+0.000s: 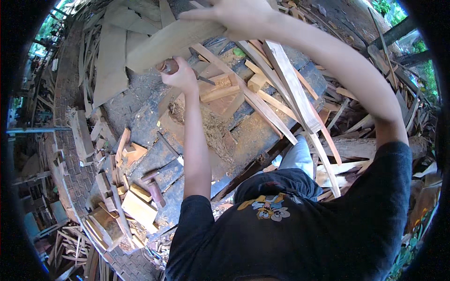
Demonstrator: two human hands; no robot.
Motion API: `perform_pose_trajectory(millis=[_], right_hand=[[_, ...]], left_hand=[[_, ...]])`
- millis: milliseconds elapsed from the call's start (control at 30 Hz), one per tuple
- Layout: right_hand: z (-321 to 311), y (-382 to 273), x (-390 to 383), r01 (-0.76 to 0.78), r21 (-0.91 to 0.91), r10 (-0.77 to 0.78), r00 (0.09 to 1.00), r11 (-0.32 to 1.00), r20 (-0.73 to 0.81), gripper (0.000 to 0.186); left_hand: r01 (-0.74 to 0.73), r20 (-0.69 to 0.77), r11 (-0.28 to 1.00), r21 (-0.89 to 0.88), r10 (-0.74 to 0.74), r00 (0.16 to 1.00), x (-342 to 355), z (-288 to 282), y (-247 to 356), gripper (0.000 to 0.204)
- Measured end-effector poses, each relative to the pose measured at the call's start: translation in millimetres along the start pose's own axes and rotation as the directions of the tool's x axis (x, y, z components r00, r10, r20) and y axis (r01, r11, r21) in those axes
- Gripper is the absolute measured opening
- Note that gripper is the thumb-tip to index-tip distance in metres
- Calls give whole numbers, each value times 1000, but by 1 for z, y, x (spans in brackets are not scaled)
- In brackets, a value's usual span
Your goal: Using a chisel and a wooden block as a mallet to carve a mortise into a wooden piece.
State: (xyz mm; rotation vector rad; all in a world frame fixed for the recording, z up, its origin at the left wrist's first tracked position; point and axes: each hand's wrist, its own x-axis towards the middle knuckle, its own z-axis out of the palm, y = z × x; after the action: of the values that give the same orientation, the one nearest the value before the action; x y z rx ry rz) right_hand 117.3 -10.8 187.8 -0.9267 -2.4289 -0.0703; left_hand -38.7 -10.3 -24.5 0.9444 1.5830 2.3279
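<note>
My left hand (183, 77) is closed round the brown handle of a tool (167, 65); a dark narrow blade (206, 80) shows to the right of it, perhaps part of the same tool. My right hand (234, 18), slightly blurred at the top, grips the end of a wide wooden board (168, 47) that slants down to just above my left hand. Below the blade lies a small wooden block (220, 92) on other pieces. Long pale strips (290, 84) cross the work surface (152, 117) on the right.
A dark-handled tool (168, 147) and a mallet (155, 192) lie at lower left, near pale blocks (138, 210). A rough chunk of wood (206, 136) sits mid-bench. Flat boards (108, 56) lie at upper left, scrap wood piles at both sides, a log (356, 149) at right.
</note>
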Motion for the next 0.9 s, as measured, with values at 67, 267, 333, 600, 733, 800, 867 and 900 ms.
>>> perform_pose_trajectory(millis=[67, 267, 333, 600, 733, 800, 867, 900], right_hand=[[-13, 3, 4, -48, -474, 260, 883, 879, 392, 64], [-16, 7, 16, 221, 626, 432, 554, 747, -712, 60], [22, 13, 5, -25, 98, 79, 798, 995, -597, 62], [-25, 31, 3, 5, -10, -11, 703, 1000, -712, 61], [25, 29, -21, 47, 64, -8, 858, 997, -513, 54], [22, 35, -28, 101, -434, -101, 995, 895, 24, 56], [17, 32, -19, 132, -566, -154, 988, 814, 9, 55], [5, 30, -14, 28, -509, -103, 988, 860, -118, 56]], left_hand=[[-2, 35, 1000, -16, 3, 999, -3, 5, 0, 8], [-23, 7, 995, -93, 24, 1000, -2, 20, -4, 12], [-47, -7, 999, -12, 47, 999, 1, 11, -14, 10], [-240, 16, 971, 23, 239, 971, -11, 27, 12, 8], [-99, 15, 993, -60, 100, 995, -4, 16, 2, 9], [-59, -3, 996, -68, 59, 998, -2, 8, -4, 10], [-95, 15, 994, -55, 96, 995, 0, 4, -7, 10], [-95, 9, 994, -59, 96, 995, 0, 9, -3, 10]])
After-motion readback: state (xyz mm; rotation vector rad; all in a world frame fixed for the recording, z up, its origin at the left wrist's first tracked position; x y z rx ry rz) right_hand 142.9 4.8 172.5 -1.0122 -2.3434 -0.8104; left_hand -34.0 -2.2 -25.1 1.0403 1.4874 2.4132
